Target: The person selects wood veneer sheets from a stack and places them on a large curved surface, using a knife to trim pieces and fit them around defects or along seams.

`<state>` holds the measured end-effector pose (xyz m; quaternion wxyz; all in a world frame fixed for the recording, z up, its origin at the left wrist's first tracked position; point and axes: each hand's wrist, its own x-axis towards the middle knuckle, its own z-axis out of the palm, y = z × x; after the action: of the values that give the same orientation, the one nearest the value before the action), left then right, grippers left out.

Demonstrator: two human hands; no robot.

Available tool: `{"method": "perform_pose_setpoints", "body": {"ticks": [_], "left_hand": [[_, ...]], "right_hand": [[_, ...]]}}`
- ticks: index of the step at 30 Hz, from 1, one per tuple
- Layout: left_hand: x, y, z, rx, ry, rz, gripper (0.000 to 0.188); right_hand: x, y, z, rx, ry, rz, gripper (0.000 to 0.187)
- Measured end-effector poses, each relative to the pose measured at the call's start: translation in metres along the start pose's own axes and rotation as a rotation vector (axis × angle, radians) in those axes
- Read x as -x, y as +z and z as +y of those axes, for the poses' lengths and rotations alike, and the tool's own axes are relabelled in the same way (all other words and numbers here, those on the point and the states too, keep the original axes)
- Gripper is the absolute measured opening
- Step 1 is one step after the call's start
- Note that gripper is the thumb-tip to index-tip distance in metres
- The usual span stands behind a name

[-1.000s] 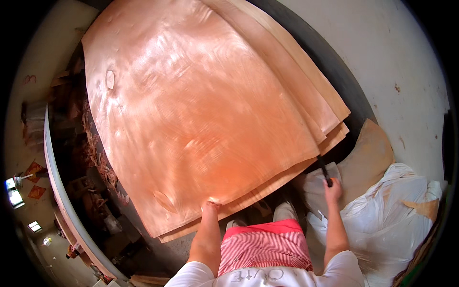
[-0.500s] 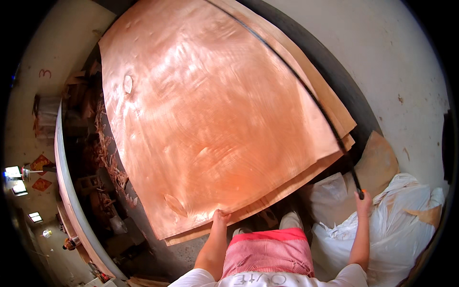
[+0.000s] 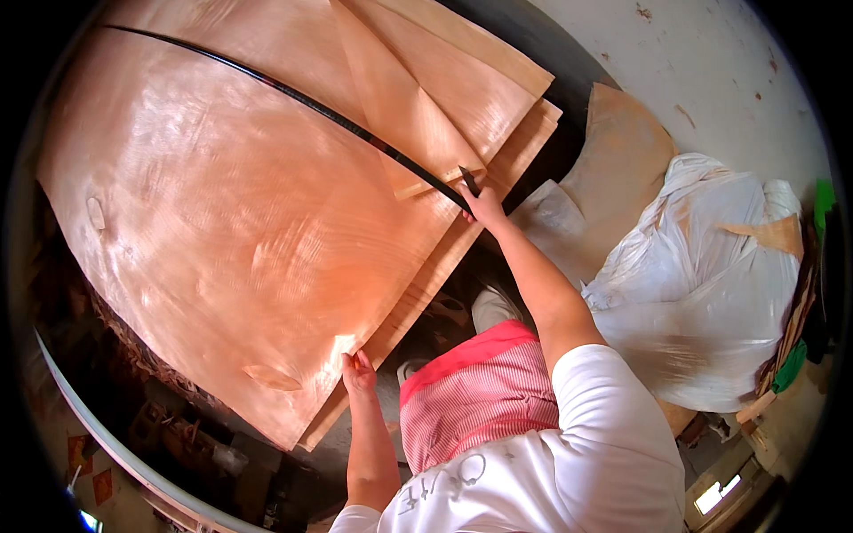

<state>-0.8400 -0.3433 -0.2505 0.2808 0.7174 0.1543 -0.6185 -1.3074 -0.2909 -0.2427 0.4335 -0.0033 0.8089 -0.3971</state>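
Observation:
A large reddish-tan wood veneer sheet (image 3: 267, 204) lies on top of a stack of similar sheets. My left hand (image 3: 360, 371) is closed on its near edge, pinching it between thumb and fingers. At the sheet's right part, my right hand (image 3: 482, 206) grips the near end of a long thin black strip (image 3: 320, 107), which runs across the sheet to the far left. A small dark pointed tool (image 3: 469, 181) sticks up from the same hand; its kind is unclear. Beside the strip, a narrow flap of veneer (image 3: 418, 107) is folded over on the stack.
White plastic sheeting (image 3: 702, 293) covers a heap at my right, with a brown sheet piece (image 3: 622, 151) behind it. A pale wall (image 3: 711, 80) rises beyond. Scraps and blocks (image 3: 178, 426) lie in shadow at the lower left, near a curved pale edge (image 3: 115, 444).
My view has turned right. My right hand has come from beyond the stack's right side to its near edge, still holding the strip. A veneer flap now shows folded over; my left hand stays at the edge.

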Motion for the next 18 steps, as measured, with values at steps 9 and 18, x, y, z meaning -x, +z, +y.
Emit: {"method": "perform_pose_setpoints", "body": {"ticks": [9,18], "left_hand": [[-0.023,-0.011,-0.015,-0.013,0.009,-0.071,0.023],[-0.041,-0.007,-0.016,0.034,0.055,-0.129,0.020]], "right_hand": [[0.021,0.015,-0.002,-0.040,-0.148,0.121,0.043],[-0.008,0.044,0.024,0.019,-0.172,0.265,0.035]]}}
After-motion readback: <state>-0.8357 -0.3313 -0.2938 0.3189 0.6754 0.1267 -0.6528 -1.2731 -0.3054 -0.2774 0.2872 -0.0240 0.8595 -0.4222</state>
